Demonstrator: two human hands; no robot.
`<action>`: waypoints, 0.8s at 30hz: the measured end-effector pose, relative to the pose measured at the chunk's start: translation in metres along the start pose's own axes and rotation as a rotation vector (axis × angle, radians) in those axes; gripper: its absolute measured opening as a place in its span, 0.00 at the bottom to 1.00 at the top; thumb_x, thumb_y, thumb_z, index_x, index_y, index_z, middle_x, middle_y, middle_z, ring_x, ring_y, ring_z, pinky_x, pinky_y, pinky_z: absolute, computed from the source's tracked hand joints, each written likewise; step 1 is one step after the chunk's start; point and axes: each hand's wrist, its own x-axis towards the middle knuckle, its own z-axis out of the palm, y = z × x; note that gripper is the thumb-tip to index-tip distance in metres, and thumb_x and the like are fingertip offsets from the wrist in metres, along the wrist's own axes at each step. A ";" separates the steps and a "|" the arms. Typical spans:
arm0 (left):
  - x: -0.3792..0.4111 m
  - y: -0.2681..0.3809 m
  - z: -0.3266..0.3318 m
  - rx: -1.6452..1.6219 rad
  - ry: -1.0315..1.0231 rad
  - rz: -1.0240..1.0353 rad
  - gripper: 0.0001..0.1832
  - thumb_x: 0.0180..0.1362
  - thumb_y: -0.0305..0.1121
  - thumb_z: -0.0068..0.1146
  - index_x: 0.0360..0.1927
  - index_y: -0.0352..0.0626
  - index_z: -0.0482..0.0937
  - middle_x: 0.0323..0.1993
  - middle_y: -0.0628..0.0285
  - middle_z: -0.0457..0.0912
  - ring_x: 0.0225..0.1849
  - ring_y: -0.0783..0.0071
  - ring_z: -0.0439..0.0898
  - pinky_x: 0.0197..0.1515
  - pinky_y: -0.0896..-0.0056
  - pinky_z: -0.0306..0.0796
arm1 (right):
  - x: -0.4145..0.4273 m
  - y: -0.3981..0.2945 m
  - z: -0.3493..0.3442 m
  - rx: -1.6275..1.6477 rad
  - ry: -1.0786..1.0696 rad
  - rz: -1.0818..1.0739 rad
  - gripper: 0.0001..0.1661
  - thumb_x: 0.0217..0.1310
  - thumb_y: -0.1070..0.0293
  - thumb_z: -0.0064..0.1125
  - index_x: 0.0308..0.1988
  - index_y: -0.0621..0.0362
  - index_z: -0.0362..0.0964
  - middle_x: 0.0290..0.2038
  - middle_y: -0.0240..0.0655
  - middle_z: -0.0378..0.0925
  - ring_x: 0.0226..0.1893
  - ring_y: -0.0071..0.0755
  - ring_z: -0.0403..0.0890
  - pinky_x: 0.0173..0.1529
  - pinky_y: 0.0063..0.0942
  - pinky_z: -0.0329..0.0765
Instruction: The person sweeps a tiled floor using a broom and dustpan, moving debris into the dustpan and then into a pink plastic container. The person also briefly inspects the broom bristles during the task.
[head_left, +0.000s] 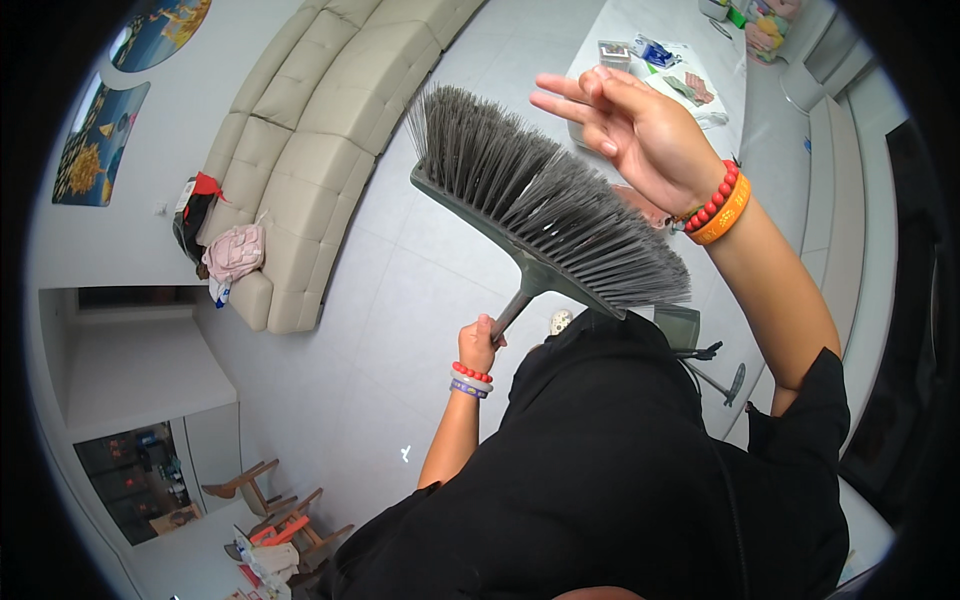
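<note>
My left hand (478, 345) is closed around the grey handle of a broom (517, 307), just below its head. The broom's head is turned up, its long dark-grey bristles (525, 172) fanning towards the upper right. Above the bristles' right part, my right hand (645, 135) is raised with two fingers stretched out and the others bent; nothing shows in it. Its thumb seems to be near a bent finger. Both wrists wear beads and bands. Beside my black clothing lies a grey-green dustpan (677, 326), partly hidden. A spotted light shoe (560, 322) shows below the broom's head.
A beige sofa (322, 142) with a pink backpack (236, 251) stands at the upper left. A white table (600, 30) bearing a clear box and cloths is at the upper right. Wooden chairs (259, 484) stand at the lower left. A small white scrap (406, 452) lies on the tiled floor.
</note>
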 end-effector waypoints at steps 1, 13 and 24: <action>0.000 -0.001 0.000 0.004 -0.007 0.008 0.29 0.54 0.53 0.34 0.10 0.38 0.68 0.08 0.64 0.67 0.11 0.82 0.62 0.14 0.81 0.54 | 0.002 -0.001 0.002 0.124 -0.003 0.017 0.13 0.59 0.65 0.33 0.25 0.58 0.60 0.51 0.47 0.56 0.50 0.34 0.63 0.26 0.13 0.59; 0.000 -0.005 0.000 0.039 0.017 0.033 0.31 0.54 0.53 0.32 0.09 0.38 0.67 0.07 0.64 0.66 0.10 0.82 0.61 0.14 0.80 0.54 | 0.006 -0.053 0.010 0.228 -0.061 -0.070 0.09 0.59 0.65 0.32 0.30 0.57 0.57 0.14 0.19 0.46 0.13 0.12 0.46 0.15 0.12 0.45; 0.001 -0.003 0.000 0.030 0.037 0.023 0.32 0.54 0.54 0.31 0.08 0.38 0.66 0.07 0.64 0.66 0.09 0.81 0.60 0.14 0.80 0.53 | -0.019 -0.011 -0.001 -0.902 0.032 -0.030 0.19 0.56 0.56 0.41 0.34 0.59 0.70 0.18 0.22 0.64 0.18 0.11 0.60 0.22 0.11 0.58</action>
